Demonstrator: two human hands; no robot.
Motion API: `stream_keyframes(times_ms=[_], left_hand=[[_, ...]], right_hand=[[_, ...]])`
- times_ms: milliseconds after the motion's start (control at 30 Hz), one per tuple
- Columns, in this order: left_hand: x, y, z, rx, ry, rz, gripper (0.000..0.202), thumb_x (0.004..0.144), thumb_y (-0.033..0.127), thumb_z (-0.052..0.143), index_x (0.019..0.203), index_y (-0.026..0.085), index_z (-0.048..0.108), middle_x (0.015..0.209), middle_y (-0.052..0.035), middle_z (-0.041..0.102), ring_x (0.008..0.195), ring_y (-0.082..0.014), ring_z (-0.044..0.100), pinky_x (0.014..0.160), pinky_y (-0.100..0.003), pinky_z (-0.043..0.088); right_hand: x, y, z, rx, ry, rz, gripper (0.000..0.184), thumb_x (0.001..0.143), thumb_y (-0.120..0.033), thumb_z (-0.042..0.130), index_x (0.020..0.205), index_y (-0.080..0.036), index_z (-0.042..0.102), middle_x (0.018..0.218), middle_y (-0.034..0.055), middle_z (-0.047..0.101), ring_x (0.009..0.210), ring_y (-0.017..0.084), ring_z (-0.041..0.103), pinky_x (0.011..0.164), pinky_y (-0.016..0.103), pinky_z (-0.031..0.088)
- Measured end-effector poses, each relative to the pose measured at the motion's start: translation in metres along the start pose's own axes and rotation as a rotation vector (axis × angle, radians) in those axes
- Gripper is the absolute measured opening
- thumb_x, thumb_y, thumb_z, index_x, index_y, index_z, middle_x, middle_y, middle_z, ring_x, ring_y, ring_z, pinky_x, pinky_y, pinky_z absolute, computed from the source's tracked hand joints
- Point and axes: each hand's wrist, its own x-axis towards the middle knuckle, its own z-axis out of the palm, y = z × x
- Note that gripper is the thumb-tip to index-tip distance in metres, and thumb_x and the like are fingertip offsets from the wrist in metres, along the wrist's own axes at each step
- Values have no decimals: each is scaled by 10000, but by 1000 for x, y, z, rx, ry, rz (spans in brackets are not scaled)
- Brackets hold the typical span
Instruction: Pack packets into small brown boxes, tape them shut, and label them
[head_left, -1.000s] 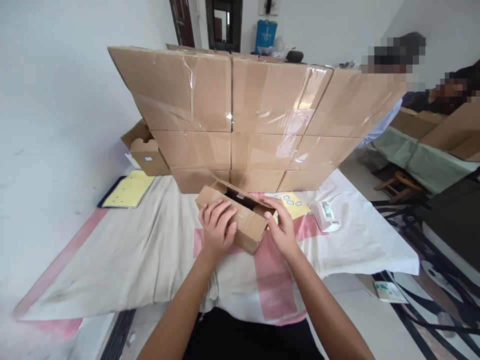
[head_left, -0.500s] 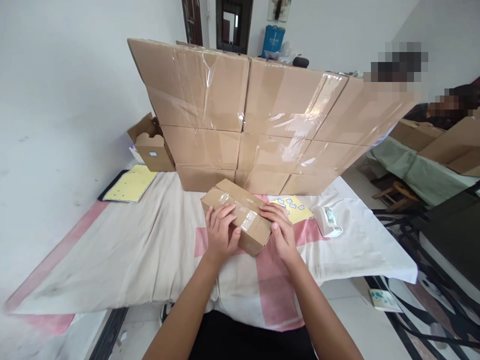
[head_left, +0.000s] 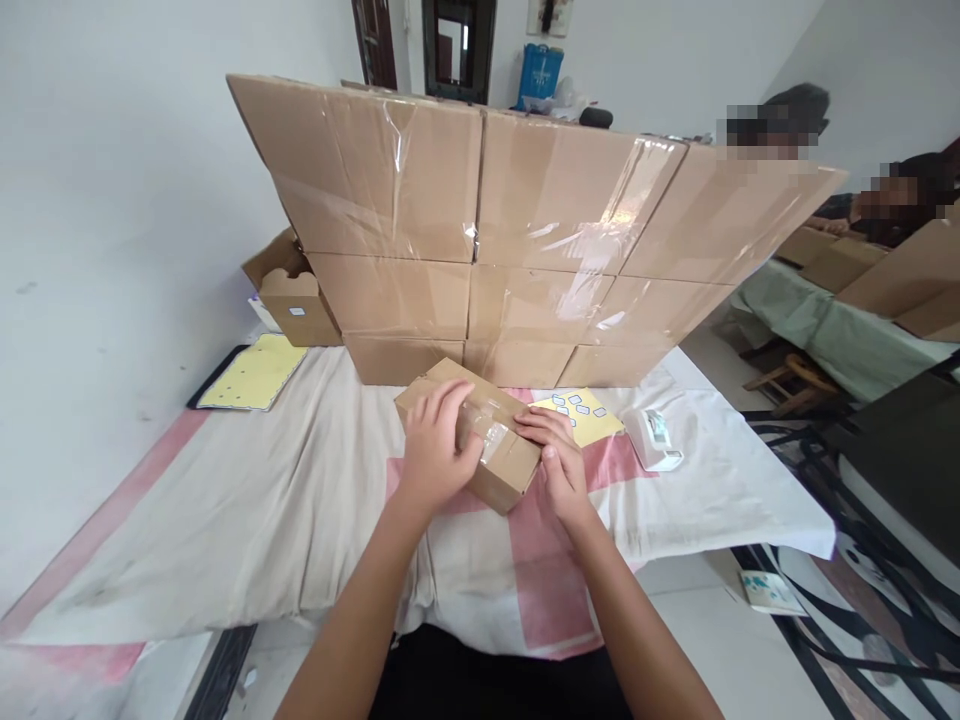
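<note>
A small closed cardboard box point(head_left: 501, 487) lies at an angle on the cloth-covered table, with clear tape point(head_left: 493, 440) across its top. My right hand point(head_left: 559, 458) holds its right end, fingers on the top and thumb at the end face. Over the box's left part is my left hand point(head_left: 436, 440), its fingers bent and its thumb apart from them near the tape. Whether its fingertips touch the box cannot be seen. Behind my right hand, a yellow sheet point(head_left: 592, 418) with several small white stickers lies partly hidden.
A tall taped cardboard panel point(head_left: 555, 220) stands across the table's back. To the right sits a white device point(head_left: 654, 440). At left are a yellow sheet point(head_left: 259, 375) on a dark board and an open cardboard box point(head_left: 300, 305). Two people are beyond the panel at right.
My left hand has lifted and shifted slightly left, from lying flat on the box to bent fingers. My right hand stays on the box's right end. The view has shifted a little.
</note>
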Motion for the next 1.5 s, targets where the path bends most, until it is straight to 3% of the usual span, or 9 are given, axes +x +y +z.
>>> stream_keyframes(times_ms=[233,333,467,733,900,1033,1233,1400,1500], left_hand=[[61,-11,-33,22,-582,192,353,916,311,542,1242,338,675,1245,10,720,1136,-276,609,919,-399,509],[78,-8,-37,18,-730,189,386,907,297,530,1261,376,661,1241,23,706,1142,-253,599,893,-365,503],[92,3,-43,57,-850,150,365,881,345,559,1230,338,668,1166,-13,697,1069,-251,597,832,-348,483],[91,6,-62,84,-844,81,275,831,406,635,1075,288,678,1088,-23,686,1043,-254,589,794,-335,457],[87,8,-70,79,-858,-43,383,824,443,668,1182,307,652,1205,-15,651,1059,-240,611,823,-344,476],[88,17,-77,103,-847,-53,464,826,442,686,1273,332,628,1219,-10,644,1068,-240,619,863,-355,485],[86,23,-88,136,-758,-32,359,927,506,588,1247,352,638,1160,15,679,1016,-218,637,800,-329,465],[80,19,-77,197,-740,-58,481,901,453,643,1361,344,554,1170,6,684,982,-227,653,772,-333,464],[76,19,-65,237,-724,-40,506,906,392,646,1391,314,523,1235,-9,661,1088,-239,644,794,-337,478]], right_hand=[[-2,7,9,-49,93,-44,361,1058,-360,392,1039,-282,744,1146,60,745,1223,292,576,1093,581,425],[0,9,12,-58,140,-42,357,1053,-354,399,1020,-271,745,1130,65,747,1206,293,588,1092,579,425],[4,9,13,-22,198,-43,311,1043,-315,442,1003,-258,745,1093,68,747,1156,281,605,1048,555,451],[2,19,15,89,181,-110,322,1019,-278,414,1104,-298,724,1184,61,689,1175,291,573,1065,567,412],[8,19,10,204,142,-68,281,960,-299,476,1074,-298,733,1183,61,667,1170,304,559,1068,547,401],[14,16,9,296,160,-29,231,953,-299,538,1071,-292,736,1155,66,673,1150,293,586,1055,518,428],[16,15,15,403,262,102,175,992,-287,583,1066,-298,741,1128,59,711,1122,254,649,1043,474,485],[15,16,15,379,280,142,180,996,-302,600,1068,-312,764,1089,49,746,1068,244,677,977,452,532],[13,20,14,380,277,122,195,1000,-298,588,1077,-315,767,1111,49,747,1088,244,675,989,460,528]])
